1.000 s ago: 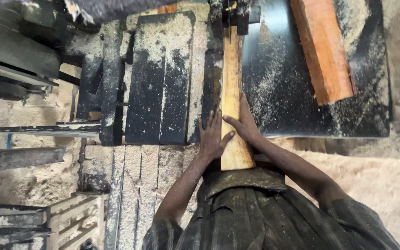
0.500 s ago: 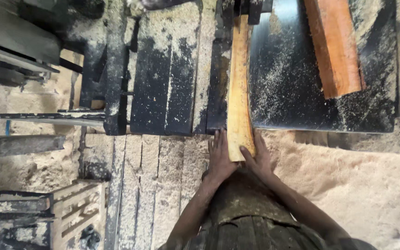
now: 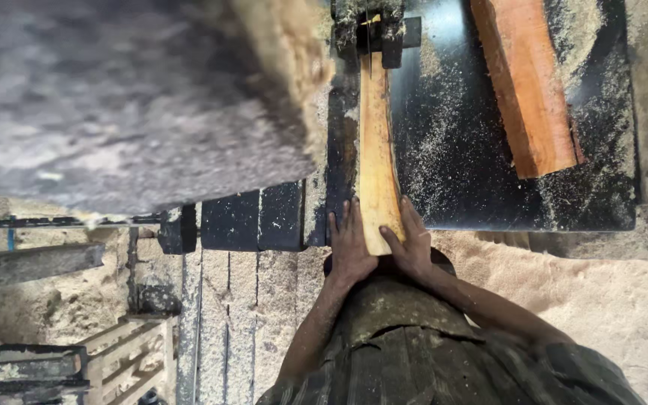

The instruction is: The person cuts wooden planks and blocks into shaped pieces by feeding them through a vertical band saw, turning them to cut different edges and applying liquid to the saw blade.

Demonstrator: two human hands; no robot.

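Both my hands, left hand and right hand, press flat on near end of one pale plank on dusty saw table. One reddish board far right.

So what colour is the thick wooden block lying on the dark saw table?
Reddish-orange, seen in the head view.

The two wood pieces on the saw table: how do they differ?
The pale plank is yellowish and thin; the reddish board is orange-red and thicker. The pale plank lies straight along the table with the left hand and right hand on its near end; the reddish board lies angled and untouched. Both rest on the dark, sawdust-strewn table.
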